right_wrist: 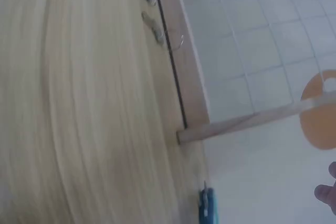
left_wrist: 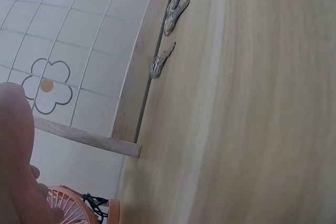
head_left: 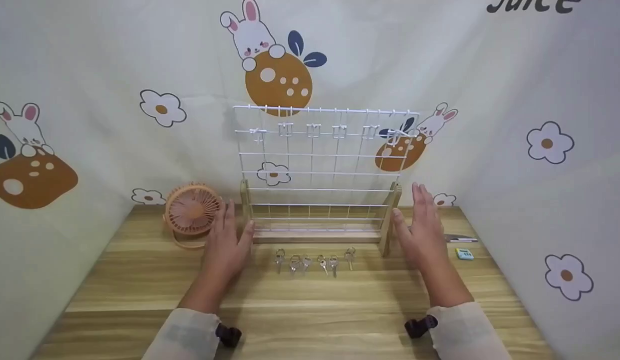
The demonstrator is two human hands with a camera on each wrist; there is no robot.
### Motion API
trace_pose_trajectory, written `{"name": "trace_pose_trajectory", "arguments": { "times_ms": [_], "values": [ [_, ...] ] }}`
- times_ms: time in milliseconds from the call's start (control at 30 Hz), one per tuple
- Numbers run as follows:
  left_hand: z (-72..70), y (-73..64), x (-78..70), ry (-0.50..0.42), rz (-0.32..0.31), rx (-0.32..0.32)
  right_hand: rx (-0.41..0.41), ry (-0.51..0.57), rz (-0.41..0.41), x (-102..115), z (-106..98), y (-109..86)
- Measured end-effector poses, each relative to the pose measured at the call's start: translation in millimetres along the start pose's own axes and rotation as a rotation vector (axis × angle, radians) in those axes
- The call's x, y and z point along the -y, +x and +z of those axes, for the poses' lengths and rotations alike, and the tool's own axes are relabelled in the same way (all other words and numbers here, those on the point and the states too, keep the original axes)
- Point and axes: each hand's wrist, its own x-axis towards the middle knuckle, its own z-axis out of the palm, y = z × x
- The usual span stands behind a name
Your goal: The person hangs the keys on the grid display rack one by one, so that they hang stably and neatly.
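High at the right of the head view runs one word, "Juice", in heavy dark letters printed straight on the pale backdrop curtain! The frame's top edge slices through it, so that opening J is most likely right but not certain. Down on the tabletop, the little light-blue gadget shows dark marks, far too small to read.

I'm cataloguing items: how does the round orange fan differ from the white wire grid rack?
The round orange fan is smaller; the white wire grid rack, wider and taller. The fan's stand is orange; the rack's supports are wooden. Both rest on the wood-grain table.
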Motion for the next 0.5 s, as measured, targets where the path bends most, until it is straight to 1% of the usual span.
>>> {"name": "trace_pose_trajectory", "arguments": {
  "times_ms": [133,200,267,367,433,500],
  "values": [
    [1.8,-4.1,1.2,-0.128,-0.017,0.021,-0.089,0.068,-0.056,17,-2,-5.9],
    [2.8,-5.8,1.3,-0.201,-0.046,0.043,-0.124,0.112,-0.09,26,-2,-9.0],
    [4.4,-7.0,0.9,-0.284,-0.089,0.062,-0.143,0.168,-0.121,34,0,-11.8],
    [7.6,-7.3,0.3,-0.432,-0.143,0.084,-0.137,0.251,-0.153,44,6,-15.0],
    [10.3,-6.9,0.6,-0.537,-0.174,0.091,-0.117,0.323,-0.156,50,11,-16.4],
    [13.1,-6.6,2.3,-0.623,-0.202,0.096,-0.086,0.395,-0.147,54,17,-17.1]
  ]
}}
